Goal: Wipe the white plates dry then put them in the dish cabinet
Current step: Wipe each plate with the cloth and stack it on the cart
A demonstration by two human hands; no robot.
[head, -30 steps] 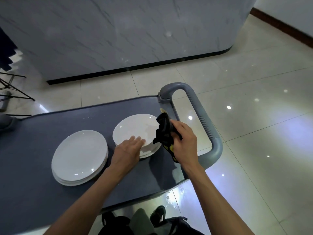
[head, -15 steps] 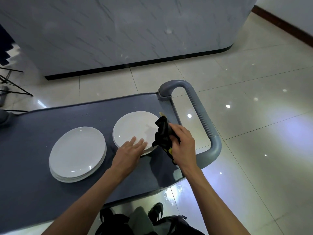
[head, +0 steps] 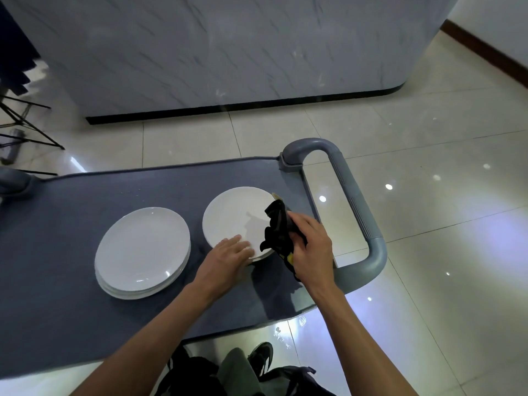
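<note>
The left hand lies flat, fingers straight, on the near rim of the right plate stack. The right hand grips a black cloth against that stack's right edge. Another plate stack sits left on the blue counter, whose grey handle lies beyond.

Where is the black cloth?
The black cloth is bunched in the right hand, over the right edge of the plate stack beside the cart handle.
</note>
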